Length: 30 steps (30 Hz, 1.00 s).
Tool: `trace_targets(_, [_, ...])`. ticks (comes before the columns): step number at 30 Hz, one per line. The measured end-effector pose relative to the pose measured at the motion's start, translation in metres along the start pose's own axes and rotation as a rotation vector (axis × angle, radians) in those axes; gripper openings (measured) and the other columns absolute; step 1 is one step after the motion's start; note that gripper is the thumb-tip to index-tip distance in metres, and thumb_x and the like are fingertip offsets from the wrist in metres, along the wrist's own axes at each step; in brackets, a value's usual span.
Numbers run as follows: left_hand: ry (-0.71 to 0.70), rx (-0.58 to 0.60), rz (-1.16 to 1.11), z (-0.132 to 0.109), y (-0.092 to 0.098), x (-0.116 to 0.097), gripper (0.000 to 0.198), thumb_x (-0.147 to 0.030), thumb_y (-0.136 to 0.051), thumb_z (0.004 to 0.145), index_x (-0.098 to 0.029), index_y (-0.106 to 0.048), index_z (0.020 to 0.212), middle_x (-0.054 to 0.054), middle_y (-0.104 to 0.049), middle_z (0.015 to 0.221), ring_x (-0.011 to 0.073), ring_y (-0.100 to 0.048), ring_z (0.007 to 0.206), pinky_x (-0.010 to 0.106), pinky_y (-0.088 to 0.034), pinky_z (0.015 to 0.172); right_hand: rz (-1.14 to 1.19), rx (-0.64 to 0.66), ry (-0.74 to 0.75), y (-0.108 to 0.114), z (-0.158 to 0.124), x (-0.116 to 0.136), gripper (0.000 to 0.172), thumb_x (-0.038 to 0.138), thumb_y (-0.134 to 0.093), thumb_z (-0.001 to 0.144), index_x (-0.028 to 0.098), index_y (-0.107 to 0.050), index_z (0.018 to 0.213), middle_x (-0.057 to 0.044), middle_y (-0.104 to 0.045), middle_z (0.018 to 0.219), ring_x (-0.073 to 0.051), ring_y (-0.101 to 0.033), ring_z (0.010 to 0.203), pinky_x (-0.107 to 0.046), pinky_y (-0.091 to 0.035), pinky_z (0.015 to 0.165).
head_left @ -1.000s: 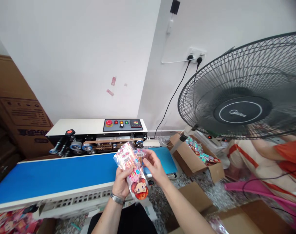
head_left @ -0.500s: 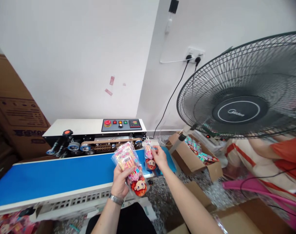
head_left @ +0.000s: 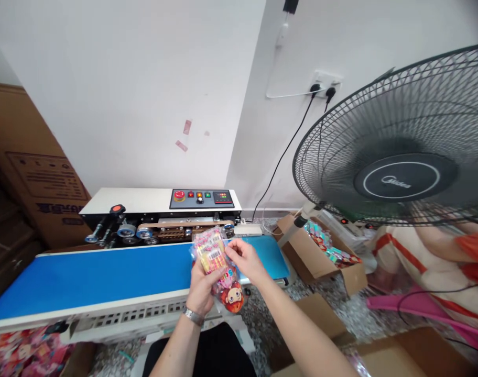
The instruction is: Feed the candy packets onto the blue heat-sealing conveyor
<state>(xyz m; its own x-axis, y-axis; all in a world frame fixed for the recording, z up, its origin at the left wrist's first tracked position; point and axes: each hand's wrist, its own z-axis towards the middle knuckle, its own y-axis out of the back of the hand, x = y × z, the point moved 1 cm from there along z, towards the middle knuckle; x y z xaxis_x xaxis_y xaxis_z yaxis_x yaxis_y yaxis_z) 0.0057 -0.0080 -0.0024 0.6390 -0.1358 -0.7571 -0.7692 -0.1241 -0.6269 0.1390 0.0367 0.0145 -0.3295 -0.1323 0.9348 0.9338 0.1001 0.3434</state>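
My left hand (head_left: 203, 287) is closed around a small stack of clear plastic packets (head_left: 215, 264) and holds them tilted over the near edge of the blue conveyor belt. Yellow and pink contents, a barcode label and a cartoon face with red hair show on the top packet. At the upper right edge of the stack is my right hand (head_left: 245, 257), its thumb and fingertips pinched together on a packet's edge. Just behind both hands stands a band sealing machine (head_left: 144, 201) with a control panel, its rollers and sealing belt above the blue conveyor (head_left: 117, 280).
A large black floor fan (head_left: 400, 173) stands at the right, its pole beside an open cardboard box (head_left: 302, 251) of packets. Behind the fan another person (head_left: 412, 251) sits by a pink chair (head_left: 396, 301). More boxes are at the lower right and far left. Colourful packets (head_left: 26, 353) lie beneath the conveyor's left end.
My right hand has moved left from a single packet at the belt's right end to the stack in my left hand. That single packet is no longer visible. The view has shifted slightly.
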Motion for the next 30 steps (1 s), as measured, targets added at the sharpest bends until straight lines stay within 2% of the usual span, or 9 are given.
trace_targets(4, [-0.028,-0.019,-0.022,0.0,0.0,0.0,0.052,-0.015,-0.078,0.056,-0.017,-0.057,0.104,0.008,-0.07,0.097,0.0227,-0.065,0.087,0.036,-0.051,0.08,-0.134,-0.12,0.002,0.002,-0.005,0.001,0.026,0.044,-0.045,0.085,0.02,-0.055,0.083,0.004,-0.051,0.059,-0.011,-0.044,0.054,-0.025,-0.034,0.051])
trace_targets(8, [-0.039,-0.067,-0.032,0.002,0.002,0.002,0.048,-0.016,-0.078,0.057,-0.016,-0.056,0.1,0.007,-0.069,0.096,0.0223,-0.066,0.083,0.035,-0.052,0.076,-0.074,-0.207,0.013,-0.001,-0.012,0.002,0.025,0.043,-0.044,0.085,0.021,-0.055,0.087,-0.001,-0.06,0.075,-0.014,-0.054,0.066,-0.027,-0.041,0.06])
trace_targets(12, [-0.042,-0.096,0.002,0.001,0.003,0.001,0.05,-0.015,-0.079,0.056,-0.017,-0.055,0.099,0.005,-0.07,0.092,0.0213,-0.067,0.079,0.034,-0.053,0.072,0.166,-0.175,-0.008,-0.002,-0.01,0.005,0.026,0.041,-0.053,0.08,0.022,-0.053,0.098,-0.002,-0.06,0.082,-0.016,-0.057,0.072,-0.028,-0.046,0.065])
trace_targets(15, [-0.044,-0.075,0.069,0.0,0.004,-0.002,0.052,-0.014,-0.08,0.053,-0.018,-0.056,0.099,0.004,-0.071,0.088,0.0208,-0.067,0.075,0.033,-0.053,0.07,0.35,-0.121,-0.02,0.006,-0.002,0.011,0.04,0.035,-0.064,0.072,0.025,-0.049,0.108,0.0,-0.059,0.085,-0.014,-0.056,0.071,-0.027,-0.047,0.065])
trace_targets(20, [-0.017,-0.043,0.099,-0.001,0.003,-0.002,0.056,-0.013,-0.081,0.049,-0.017,-0.058,0.099,0.006,-0.071,0.09,0.0205,-0.067,0.075,0.031,-0.053,0.07,0.284,0.03,0.015,0.023,0.009,0.018,0.029,0.034,-0.066,0.071,0.023,-0.059,0.097,0.001,-0.06,0.08,-0.014,-0.055,0.072,-0.026,-0.045,0.065])
trace_targets(24, [0.0,-0.036,0.067,-0.001,0.002,0.0,0.055,-0.013,-0.081,0.049,-0.016,-0.057,0.099,0.005,-0.071,0.088,0.0196,-0.067,0.073,0.031,-0.053,0.069,0.23,-0.032,-0.014,0.023,0.007,0.01,0.023,0.038,-0.065,0.072,0.022,-0.064,0.088,0.0,-0.06,0.074,-0.014,-0.053,0.067,-0.028,-0.045,0.061])
trace_targets(28, [-0.015,-0.038,0.055,-0.001,0.003,0.001,0.054,-0.014,-0.08,0.052,-0.016,-0.056,0.1,0.006,-0.07,0.09,0.0197,-0.066,0.075,0.032,-0.053,0.07,0.353,-0.123,-0.036,0.01,-0.005,0.006,0.038,0.037,-0.067,0.07,0.024,-0.056,0.104,-0.002,-0.062,0.094,-0.015,-0.056,0.076,-0.03,-0.048,0.07])
trace_targets(30, [-0.015,-0.052,0.042,-0.001,0.002,0.002,0.053,-0.017,-0.08,0.053,-0.016,-0.056,0.1,0.007,-0.07,0.091,0.0205,-0.067,0.077,0.033,-0.053,0.071,0.343,-0.154,-0.049,0.002,-0.01,0.004,0.034,0.037,-0.066,0.071,0.022,-0.055,0.099,-0.001,-0.061,0.088,-0.014,-0.056,0.075,-0.029,-0.048,0.07])
